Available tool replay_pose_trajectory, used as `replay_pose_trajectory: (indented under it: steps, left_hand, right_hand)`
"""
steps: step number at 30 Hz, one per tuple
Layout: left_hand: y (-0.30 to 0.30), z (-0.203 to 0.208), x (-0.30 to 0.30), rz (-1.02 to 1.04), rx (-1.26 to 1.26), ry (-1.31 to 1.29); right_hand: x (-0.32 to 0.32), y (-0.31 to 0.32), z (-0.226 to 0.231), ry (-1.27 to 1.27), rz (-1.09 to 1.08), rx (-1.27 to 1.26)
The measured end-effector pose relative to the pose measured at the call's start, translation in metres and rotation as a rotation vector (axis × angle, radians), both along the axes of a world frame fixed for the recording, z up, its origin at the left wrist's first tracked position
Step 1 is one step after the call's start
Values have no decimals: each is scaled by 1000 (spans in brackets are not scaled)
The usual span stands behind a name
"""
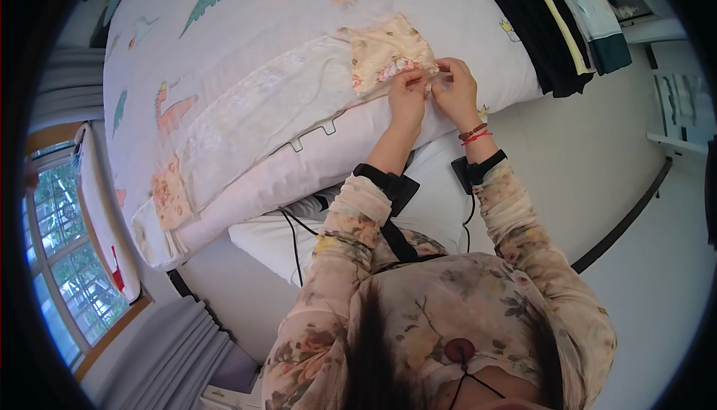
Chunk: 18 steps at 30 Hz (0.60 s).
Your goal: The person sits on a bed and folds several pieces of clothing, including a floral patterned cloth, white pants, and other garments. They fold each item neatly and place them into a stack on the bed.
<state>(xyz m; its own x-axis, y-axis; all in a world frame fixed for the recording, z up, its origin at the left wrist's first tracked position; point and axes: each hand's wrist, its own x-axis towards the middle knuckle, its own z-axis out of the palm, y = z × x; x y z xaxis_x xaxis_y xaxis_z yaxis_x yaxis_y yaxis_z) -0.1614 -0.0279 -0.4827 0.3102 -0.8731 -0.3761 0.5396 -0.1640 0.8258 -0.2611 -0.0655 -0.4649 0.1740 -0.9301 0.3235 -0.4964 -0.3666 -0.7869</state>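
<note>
Across the bed lies a long, sheer white scarf with cream floral ends. One floral end is spread flat just beyond my hands, while the other end lies near the bed's left corner. My left hand pinches the near right edge of the closer floral end, its fingers pressed together. Beside it, almost touching, my right hand is closed on the same corner, thumb and fingertips together. The bit of fabric between my fingertips is mostly hidden.
The bed has a pale cover printed with dinosaurs. Folded clothes, black, yellow and pale green, lie at its far right. A white seat stands under me. Black cables hang near my forearms. A window is at left.
</note>
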Motion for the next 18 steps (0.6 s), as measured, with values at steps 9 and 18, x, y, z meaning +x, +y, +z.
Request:
replay_pose_trajectory:
  steps: [9, 18]
  left_hand:
    - [45, 29, 60, -8, -391, -1431]
    - [25, 3, 113, -140, -532, -1553]
  right_hand:
    - [13, 2, -3, 103, -59, -38]
    - [11, -11, -17, 42, -37, -92]
